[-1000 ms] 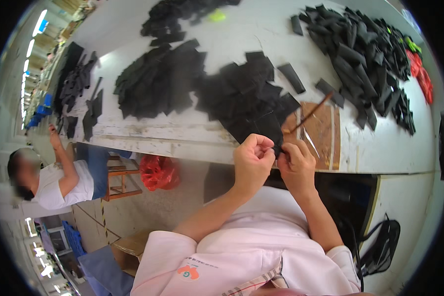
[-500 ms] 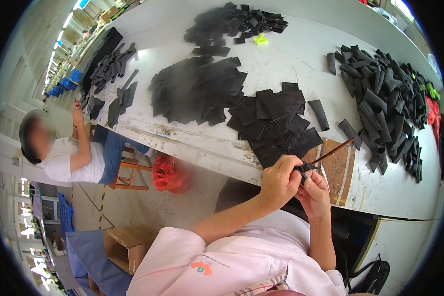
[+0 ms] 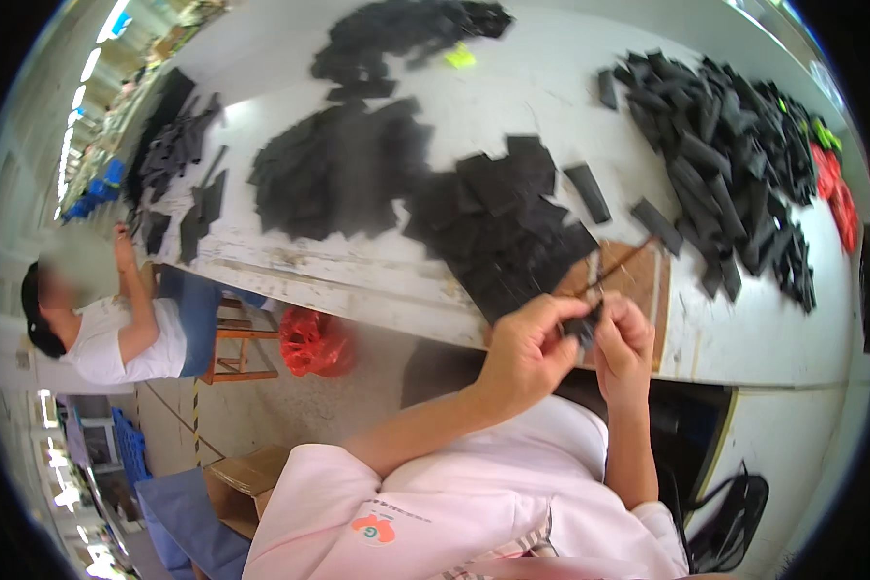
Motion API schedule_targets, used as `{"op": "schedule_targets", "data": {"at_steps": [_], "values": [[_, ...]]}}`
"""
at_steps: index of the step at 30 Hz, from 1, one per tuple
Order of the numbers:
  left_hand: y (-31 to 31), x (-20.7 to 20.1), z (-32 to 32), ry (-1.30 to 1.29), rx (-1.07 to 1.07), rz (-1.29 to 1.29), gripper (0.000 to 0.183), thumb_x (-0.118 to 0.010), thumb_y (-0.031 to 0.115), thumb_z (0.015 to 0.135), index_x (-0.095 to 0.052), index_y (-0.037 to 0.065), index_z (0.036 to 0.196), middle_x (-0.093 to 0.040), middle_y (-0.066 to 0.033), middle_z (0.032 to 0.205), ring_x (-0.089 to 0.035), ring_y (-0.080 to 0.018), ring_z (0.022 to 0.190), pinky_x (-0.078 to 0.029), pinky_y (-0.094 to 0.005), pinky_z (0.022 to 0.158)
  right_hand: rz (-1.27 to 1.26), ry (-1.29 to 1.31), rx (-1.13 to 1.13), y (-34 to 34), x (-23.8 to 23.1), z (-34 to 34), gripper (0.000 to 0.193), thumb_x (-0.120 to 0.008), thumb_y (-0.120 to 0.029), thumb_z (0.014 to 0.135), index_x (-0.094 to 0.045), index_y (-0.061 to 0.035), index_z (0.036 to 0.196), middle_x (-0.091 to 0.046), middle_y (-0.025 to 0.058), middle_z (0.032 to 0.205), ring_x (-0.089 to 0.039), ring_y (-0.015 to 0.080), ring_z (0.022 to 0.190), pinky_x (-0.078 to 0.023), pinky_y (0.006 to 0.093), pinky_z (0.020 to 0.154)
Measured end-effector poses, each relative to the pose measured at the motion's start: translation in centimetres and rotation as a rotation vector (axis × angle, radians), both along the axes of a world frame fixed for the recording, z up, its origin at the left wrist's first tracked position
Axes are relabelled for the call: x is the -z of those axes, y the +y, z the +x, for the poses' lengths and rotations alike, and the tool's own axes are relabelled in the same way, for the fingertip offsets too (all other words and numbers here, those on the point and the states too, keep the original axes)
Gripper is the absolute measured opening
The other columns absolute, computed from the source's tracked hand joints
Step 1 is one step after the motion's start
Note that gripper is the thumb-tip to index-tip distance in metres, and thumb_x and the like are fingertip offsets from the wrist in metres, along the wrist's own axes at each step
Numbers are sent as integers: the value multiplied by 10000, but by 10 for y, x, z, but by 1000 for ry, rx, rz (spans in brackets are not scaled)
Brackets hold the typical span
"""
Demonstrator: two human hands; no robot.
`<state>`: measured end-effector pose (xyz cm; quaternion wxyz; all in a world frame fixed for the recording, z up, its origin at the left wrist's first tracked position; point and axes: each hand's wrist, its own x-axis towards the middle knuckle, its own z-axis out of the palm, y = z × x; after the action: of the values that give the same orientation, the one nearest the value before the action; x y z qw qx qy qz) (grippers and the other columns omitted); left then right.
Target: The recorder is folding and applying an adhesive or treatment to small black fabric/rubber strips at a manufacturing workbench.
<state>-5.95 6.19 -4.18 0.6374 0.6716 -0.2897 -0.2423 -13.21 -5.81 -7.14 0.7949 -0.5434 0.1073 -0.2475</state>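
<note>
My left hand (image 3: pixel 530 356) and my right hand (image 3: pixel 624 350) meet at the table's near edge, both closed on a small bunched piece of black fabric (image 3: pixel 582 331). Its shape is blurred and partly covered by my fingers. A thin brown stick (image 3: pixel 621 267) slants up and right from just beyond the fabric; whether its near end touches the piece, I cannot tell. Beneath it lies a brown board (image 3: pixel 638 280) on the white table (image 3: pixel 435 319). Flat black fabric pieces (image 3: pixel 498 227) are heaped just beyond my left hand. Rolled, tube-like black pieces (image 3: pixel 706 169) form a big pile at the right.
More black piles (image 3: pixel 333 169) spread across the table's middle and far side, near a bright yellow-green scrap (image 3: pixel 460 56). Red plastic (image 3: pixel 836 198) sits at the right edge. At left, another person (image 3: pixel 130 329) sits near a red bag (image 3: pixel 309 343) and a cardboard box (image 3: pixel 242 483).
The whole view has shifted, so the table and piles appear farther left and higher. Both hands remain together on the black fabric piece, their fingers placed differently around it.
</note>
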Motion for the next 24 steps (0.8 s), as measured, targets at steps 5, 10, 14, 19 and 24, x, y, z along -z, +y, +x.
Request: {"op": "schedule_targets", "data": {"at_steps": [5, 10, 14, 19, 24], "values": [[-17, -4, 2, -218, -265, -173, 132, -541, -54, 757, -575, 21, 859, -546, -34, 794, -485, -92, 584, -408, -199, 527, -212, 83, 28, 0, -32, 6, 67, -504, 5, 816, -484, 1, 752, -482, 8, 739, -439, 55, 638, -372, 186, 564], [-26, -37, 29, 748, 88, -452, 115, -529, -64, 778, -510, -19, 882, -547, -57, 687, -406, -38, 413, -305, -166, 329, -330, 195, 22, -22, -69, 10, 143, -538, -92, 835, -489, -7, 730, -460, -26, 669, -409, 49, 608, -350, 191, 553], [-37, -65, 48, 1219, 586, -675, 220, -456, -80, 785, -468, -34, 999, -557, -73, 749, -338, -17, 371, -279, -165, 308, -331, -4, -64, -37, -114, 19, 200, -554, -170, 842, -511, -15, 723, -454, -47, 649, -381, 41, 594, -325, 185, 520], [-49, -60, 60, 1361, 815, -877, 440, -368, -15, 797, -279, -68, 1225, -532, -175, 857, -304, -32, 294, -283, -176, 261, -132, 174, -216, -59, -104, 37, 228, -558, -228, 840, -528, -31, 730, -435, -56, 629, -353, 26, 570, -280, 171, 469], [-48, 4, 59, 1545, 422, -684, 297, -384, 26, 836, -452, -58, 1113, -577, -110, 754, -288, -41, 328, -262, -169, 298, 295, 257, -337, -62, -30, 34, 239, -574, -258, 826, -520, -68, 692, -390, -56, 606, -321, 33, 541, -242, 168, 447]]}}
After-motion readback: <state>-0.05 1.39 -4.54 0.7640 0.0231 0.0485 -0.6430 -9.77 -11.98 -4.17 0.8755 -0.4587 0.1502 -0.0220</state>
